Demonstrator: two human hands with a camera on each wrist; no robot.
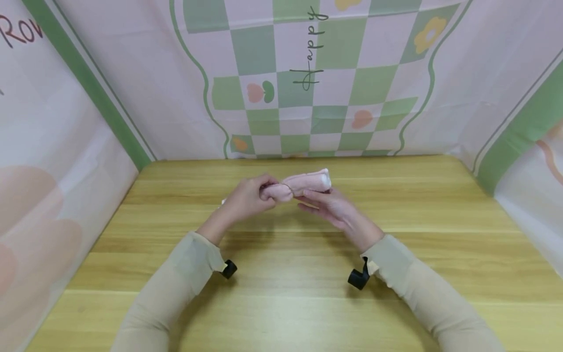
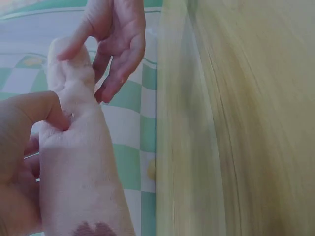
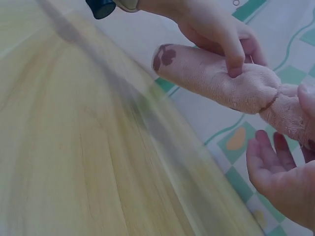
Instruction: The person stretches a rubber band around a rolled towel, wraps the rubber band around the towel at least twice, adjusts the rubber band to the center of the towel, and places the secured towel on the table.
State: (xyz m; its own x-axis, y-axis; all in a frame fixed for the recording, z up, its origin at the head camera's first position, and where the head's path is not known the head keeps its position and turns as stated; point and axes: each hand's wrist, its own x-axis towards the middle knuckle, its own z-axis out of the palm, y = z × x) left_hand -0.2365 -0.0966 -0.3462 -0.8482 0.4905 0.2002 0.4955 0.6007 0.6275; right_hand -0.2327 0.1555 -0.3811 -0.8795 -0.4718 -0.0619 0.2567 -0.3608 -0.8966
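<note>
A pink, plush-looking rolled towel (image 1: 310, 182) is held up above the table between both hands. A thin brown band cinches it near the middle. My left hand (image 1: 248, 198) grips the roll left of the band, thumb and fingers around it. To the right of the band, my right hand (image 1: 337, 208) holds the other part, its thumb against the side and some fingers spread loosely beneath. In the left wrist view the roll (image 2: 83, 157) stretches away, with a dark red print at its near end. The right wrist view shows the roll (image 3: 206, 73) pinched narrow at the band.
The wooden table (image 1: 290, 293) spreads beneath both forearms. A checkered cloth backdrop (image 1: 299, 88) rises behind its far edge, and more printed cloth hangs at both sides. Black wrist cameras (image 1: 358, 278) stick out from the sleeves.
</note>
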